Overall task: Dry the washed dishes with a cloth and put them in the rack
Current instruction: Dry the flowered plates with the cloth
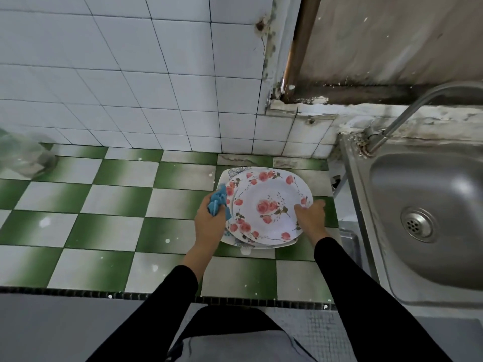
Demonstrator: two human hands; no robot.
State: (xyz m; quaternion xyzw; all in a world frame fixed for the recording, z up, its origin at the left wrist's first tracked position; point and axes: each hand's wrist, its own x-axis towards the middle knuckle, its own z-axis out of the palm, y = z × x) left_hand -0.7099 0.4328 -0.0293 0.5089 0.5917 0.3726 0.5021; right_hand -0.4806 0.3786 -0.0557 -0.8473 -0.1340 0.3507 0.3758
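A stainless steel sink [444, 194] with a curved metal tap [402, 118] is set right of the green-and-white checked tile worktop [104, 205]; white wall tiles [130, 74] are fitted behind.

Head-worn wide-angle view, facing forward and steeply down.

The camera looks down from above the person's chest onto the green-and-white tiled counter [104, 199], near enough that the left hand [209, 220] and right hand [311, 218] sit just below centre frame. The white tiled wall [130, 74] fills the top and the steel sink [431, 205] the right edge. Tile lines bend toward the borders.
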